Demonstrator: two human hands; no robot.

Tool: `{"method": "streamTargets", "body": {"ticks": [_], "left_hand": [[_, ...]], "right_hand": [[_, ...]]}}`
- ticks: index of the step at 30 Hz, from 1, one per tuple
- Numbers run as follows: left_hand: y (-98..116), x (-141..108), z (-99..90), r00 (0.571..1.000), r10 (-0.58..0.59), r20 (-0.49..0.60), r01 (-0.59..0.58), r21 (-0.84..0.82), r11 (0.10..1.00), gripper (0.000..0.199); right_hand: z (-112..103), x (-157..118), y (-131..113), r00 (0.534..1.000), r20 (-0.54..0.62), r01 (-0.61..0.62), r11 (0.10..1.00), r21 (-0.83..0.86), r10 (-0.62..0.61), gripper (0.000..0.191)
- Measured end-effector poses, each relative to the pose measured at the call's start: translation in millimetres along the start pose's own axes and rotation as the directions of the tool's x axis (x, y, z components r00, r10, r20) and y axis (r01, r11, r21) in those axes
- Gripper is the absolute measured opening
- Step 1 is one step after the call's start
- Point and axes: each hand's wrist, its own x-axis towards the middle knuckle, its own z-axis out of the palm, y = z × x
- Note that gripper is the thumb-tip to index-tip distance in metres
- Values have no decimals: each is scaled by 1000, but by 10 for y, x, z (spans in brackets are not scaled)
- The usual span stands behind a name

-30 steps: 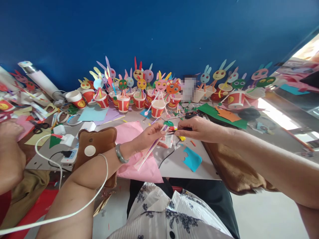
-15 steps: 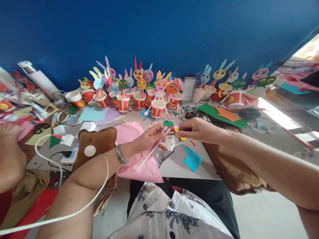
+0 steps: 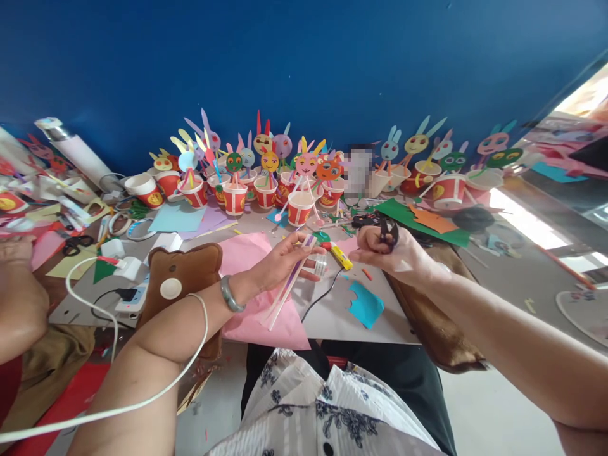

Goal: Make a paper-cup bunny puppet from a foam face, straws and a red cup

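My left hand (image 3: 289,259) is closed around a few thin white and purple paper strips (image 3: 291,285), which slant down toward me. A roll of clear tape (image 3: 320,265) sits against the fingers of the same hand. My right hand (image 3: 387,250) is curled a short way to the right, apart from the strips. Black loops like handles of scissors (image 3: 391,235) show at its fingers; the blades are hidden. Between the hands, a yellow glue gun with a red tip (image 3: 341,256) lies on the table. A torn blue paper scrap (image 3: 365,305) lies nearer me.
Red-and-white paper cups (image 3: 300,209) with paper rabbit heads line the blue wall. Pink paper (image 3: 266,316) and a brown cushion (image 3: 183,278) lie at left; a white cable (image 3: 161,392) crosses my left arm. Another person's arm (image 3: 21,297) is at far left.
My right hand has moved away from the tape roll to the right and turned, showing the black loops. My left hand has shifted slightly left, uncovering the glue gun.
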Motion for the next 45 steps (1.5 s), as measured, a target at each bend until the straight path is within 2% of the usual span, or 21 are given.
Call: {"method": "streamTargets", "body": {"ticks": [2,5,8,12,18,25,29,33,38,45], "left_hand": [[-11,5,-7,1000,-3,3,3,-6,1000,39],[-20,2,-7,1000,-11,-8,11,3,1000,36],[-4,-14,12,1000,-14,-4,14,11,1000,32],[37,-34,41,1000,-21,20,21,17,1000,29],[30,-26,46,1000,-13,28,13,0,1000,36],[0,-13,43,1000,-16,13,16,-5,1000,37],[2,-11,33,999,-34,11,34,18,999,34],[0,-15,26,997,-62,39,61,30,998,42],[1,-30,21,996,-68,59,65,48,997,45],[60,-47,19,993,-99,57,96,55,994,38]], "right_hand": [[121,-76,-24,1000,-12,1,1000,22,-1,60],[281,-129,-67,999,-6,-43,999,26,43,37],[366,-106,-75,998,42,-54,999,-4,54,32],[406,-46,-26,999,30,-31,999,-30,32,26],[424,-28,17,999,44,18,996,-88,-15,21],[420,-35,-22,981,11,192,964,-184,-193,12],[415,-66,-13,984,37,176,960,-217,-172,9],[432,-106,37,984,26,176,955,-240,-175,9],[471,-144,119,954,-19,282,914,-291,-300,8],[457,-196,118,902,7,414,861,-296,-431,14]]}}
